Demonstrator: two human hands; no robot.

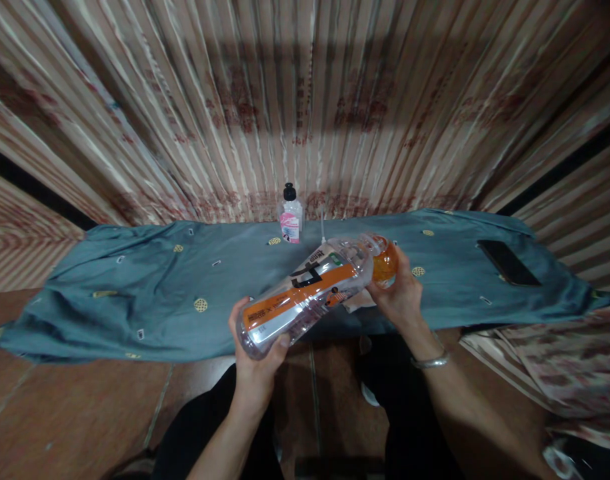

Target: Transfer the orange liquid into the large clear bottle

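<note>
Nearer me than the black-capped bottle (pixel 291 219), my left hand (pixel 257 377) grasps a tilted clear bottle (pixel 305 290) by its base while my right hand (pixel 403 297) clasps an amber container (pixel 383 263) at the other end.

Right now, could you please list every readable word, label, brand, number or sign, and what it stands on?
None reads clearly.
Clear plastic bottle with orange-and-silver label: large black lettering illegible, smaller print blurred.
Small clear bottle with black cap, pink label: print too small.
Beige pleated fabric curtain with red print: marks too blurred.
</note>
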